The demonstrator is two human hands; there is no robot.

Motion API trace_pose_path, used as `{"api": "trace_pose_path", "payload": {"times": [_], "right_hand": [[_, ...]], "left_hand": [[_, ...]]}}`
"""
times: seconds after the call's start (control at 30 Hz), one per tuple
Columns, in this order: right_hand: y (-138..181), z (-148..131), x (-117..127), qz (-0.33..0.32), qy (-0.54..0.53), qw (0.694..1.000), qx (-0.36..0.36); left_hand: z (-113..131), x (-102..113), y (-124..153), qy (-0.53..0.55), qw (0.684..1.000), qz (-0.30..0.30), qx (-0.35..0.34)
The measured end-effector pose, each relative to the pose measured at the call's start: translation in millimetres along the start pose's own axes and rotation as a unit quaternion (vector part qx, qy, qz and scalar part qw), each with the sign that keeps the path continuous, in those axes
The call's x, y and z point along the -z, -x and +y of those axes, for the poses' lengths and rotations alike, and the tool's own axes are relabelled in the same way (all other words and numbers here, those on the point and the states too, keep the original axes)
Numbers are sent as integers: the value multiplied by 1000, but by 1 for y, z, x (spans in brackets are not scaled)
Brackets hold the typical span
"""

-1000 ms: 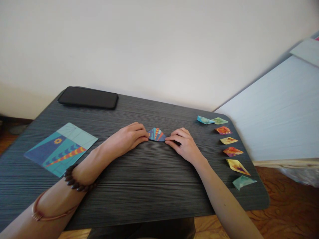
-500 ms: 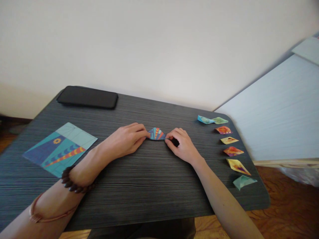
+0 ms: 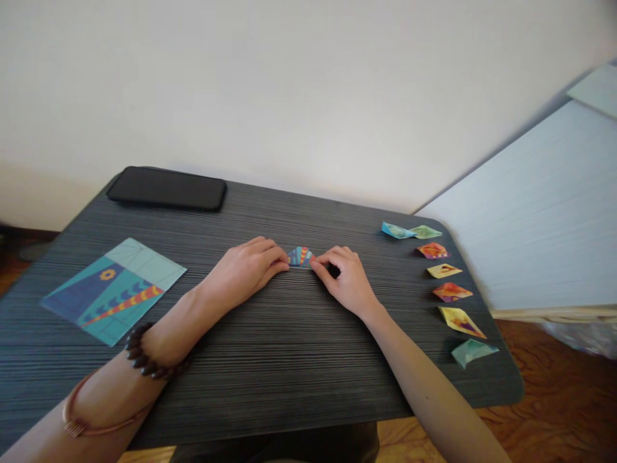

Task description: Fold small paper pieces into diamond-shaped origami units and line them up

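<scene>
At the middle of the dark table, a small folded piece of patterned paper (image 3: 301, 257) stands between my two hands, its teal, blue, red and yellow side facing me. My left hand (image 3: 253, 263) pinches its left end between thumb and fingers. On the right end, the thumb and fingertips of my right hand (image 3: 343, 273) are closed as well. Both hands rest low over the tabletop. Parts of the paper's ends are hidden behind the fingertips.
A flat patterned sheet (image 3: 116, 289) lies on the left, beside my left forearm. A black case (image 3: 166, 188) sits at the back left of the table (image 3: 270, 379). Along the right edge several folded paper pieces (image 3: 452, 292) form a column. A pale panel (image 3: 544, 212) stands beyond them.
My right hand has slid slightly left along the paper, covering more of its right end. My left hand's fingers have shifted a little on the left end.
</scene>
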State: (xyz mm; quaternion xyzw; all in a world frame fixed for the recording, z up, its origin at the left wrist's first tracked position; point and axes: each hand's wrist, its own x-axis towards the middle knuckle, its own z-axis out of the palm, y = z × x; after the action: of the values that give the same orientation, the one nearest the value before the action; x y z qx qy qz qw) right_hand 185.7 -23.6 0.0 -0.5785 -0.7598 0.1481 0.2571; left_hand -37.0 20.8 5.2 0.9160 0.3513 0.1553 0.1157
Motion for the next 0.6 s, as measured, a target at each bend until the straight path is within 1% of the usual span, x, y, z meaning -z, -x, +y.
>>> {"api": "trace_pose_path", "payload": {"times": [0.1, 0.27, 0.43, 0.6], "right_hand": [[-1, 0, 2, -5, -10, 1000, -26], [-4, 2, 7, -16, -41, 998, -40], [-5, 3, 9, -26, -49, 998, -32], [-4, 0, 6, -21, -30, 999, -32]], "left_hand": [[-4, 2, 0, 15, 1000, -11, 9], [-6, 2, -1, 16, 1000, -1, 26], [-3, -2, -2, -41, 999, 1, 18], [2, 0, -3, -79, 996, 4, 31]]}}
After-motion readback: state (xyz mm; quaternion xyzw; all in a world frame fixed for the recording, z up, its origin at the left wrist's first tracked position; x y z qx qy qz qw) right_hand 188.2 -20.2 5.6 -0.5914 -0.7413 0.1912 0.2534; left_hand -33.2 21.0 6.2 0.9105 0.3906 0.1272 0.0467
